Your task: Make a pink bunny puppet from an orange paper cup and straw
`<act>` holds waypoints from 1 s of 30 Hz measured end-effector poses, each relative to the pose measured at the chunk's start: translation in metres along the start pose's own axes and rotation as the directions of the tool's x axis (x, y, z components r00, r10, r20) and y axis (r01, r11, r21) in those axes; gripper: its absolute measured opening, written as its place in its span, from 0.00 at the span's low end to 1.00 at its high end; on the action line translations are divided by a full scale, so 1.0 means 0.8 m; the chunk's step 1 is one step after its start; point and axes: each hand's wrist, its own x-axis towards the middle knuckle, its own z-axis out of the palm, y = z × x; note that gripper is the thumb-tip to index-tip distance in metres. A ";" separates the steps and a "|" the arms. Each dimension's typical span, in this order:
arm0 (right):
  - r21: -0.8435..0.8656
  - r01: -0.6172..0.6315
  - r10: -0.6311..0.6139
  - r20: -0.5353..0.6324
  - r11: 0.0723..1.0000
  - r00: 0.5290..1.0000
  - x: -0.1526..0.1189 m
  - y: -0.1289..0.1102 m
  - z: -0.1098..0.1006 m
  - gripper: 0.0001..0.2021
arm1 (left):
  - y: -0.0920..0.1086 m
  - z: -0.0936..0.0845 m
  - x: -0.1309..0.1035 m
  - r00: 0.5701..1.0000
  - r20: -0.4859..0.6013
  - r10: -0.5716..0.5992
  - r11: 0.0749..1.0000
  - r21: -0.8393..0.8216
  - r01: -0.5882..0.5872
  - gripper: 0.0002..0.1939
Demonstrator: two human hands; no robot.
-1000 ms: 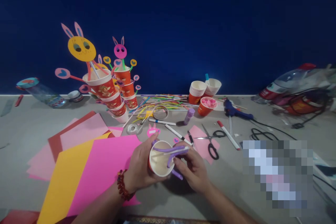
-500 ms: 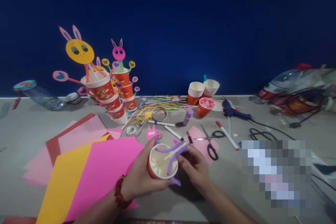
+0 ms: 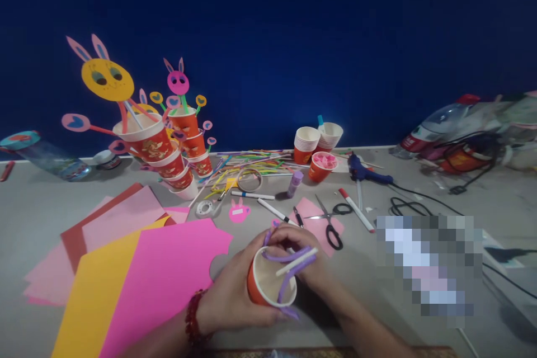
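A red paper cup (image 3: 253,285) is tilted with its open white rim toward the camera. My left hand (image 3: 229,293) is wrapped round its left side. Two purple straws (image 3: 285,258) and a white one (image 3: 297,262) stick out over the rim to the right, and purple ends poke out at the top and bottom of the cup. My right hand (image 3: 310,268) is at the cup's far right rim, behind the straws, with its fingers curled near the upper purple straw. Its fingertips are partly hidden, and I cannot make out exactly what they grip.
Pink paper (image 3: 168,268) and yellow paper (image 3: 92,285) lie at left. Behind stand rabbit-decorated cups (image 3: 153,145), loose straws (image 3: 260,162) and stacked cups (image 3: 306,145). Scissors (image 3: 331,218), a red-capped marker (image 3: 356,211) and a blue glue gun (image 3: 369,174) lie to the right.
The cup and my left hand have shifted slightly right and down. My right hand has moved up to the far rim, behind the straws. The whole view has shifted a little.
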 end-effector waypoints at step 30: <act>0.349 -0.118 0.123 0.008 0.930 0.992 0.000 0.009 0.014 0.14 | -0.007 -0.003 -0.002 0.998 0.054 0.015 0.990 0.142 -0.023 0.63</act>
